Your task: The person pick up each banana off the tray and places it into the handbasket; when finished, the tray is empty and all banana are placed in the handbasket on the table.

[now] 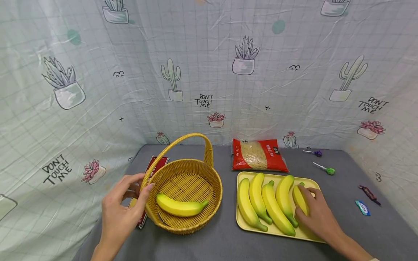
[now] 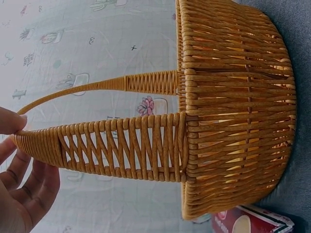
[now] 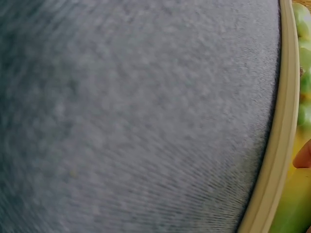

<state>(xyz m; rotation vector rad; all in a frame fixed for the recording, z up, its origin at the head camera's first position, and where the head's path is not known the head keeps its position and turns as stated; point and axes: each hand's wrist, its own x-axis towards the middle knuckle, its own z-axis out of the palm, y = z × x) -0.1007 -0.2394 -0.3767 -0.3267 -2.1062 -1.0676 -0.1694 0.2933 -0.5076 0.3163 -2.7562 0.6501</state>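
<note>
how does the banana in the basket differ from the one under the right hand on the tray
The basket banana lies alone, crosswise in the wicker basket, untouched. The tray banana lies lengthwise beside four others on the yellow tray, gripped by the right hand and partly hidden. Both are yellow with greenish tips.
</note>
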